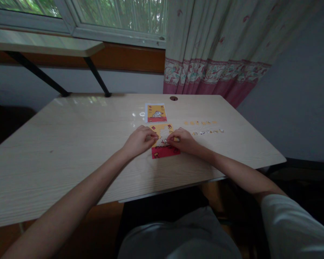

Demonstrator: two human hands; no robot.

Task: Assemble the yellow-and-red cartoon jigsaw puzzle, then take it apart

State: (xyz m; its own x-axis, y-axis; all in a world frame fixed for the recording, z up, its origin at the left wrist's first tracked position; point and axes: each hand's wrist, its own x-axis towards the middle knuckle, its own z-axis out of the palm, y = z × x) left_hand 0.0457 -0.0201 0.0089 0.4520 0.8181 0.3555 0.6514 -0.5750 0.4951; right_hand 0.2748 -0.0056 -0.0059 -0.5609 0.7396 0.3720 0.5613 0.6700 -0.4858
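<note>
Your hands are working apart at a pale wooden desk (78,151), with a yellow-and-red picture card (164,151) lying between them; take that card as the clock's centre. At nine o'clock, your left hand (143,139) is bunching thumb and fingers over the card's edge. At three o'clock, your right hand (184,139) is reaching over the opposite edge, its fingertips gathering above a white patch. You cannot tell here whether either is gripping a small piece. Between eleven and twelve, a second picture card (157,113) is lying just beyond. At two o'clock, small yellow pieces (203,123) are lying in a row; nearer three, white-patterned pieces (209,131) are forming another. At one o'clock, a curtain (205,46) is hanging behind the desk.
</note>
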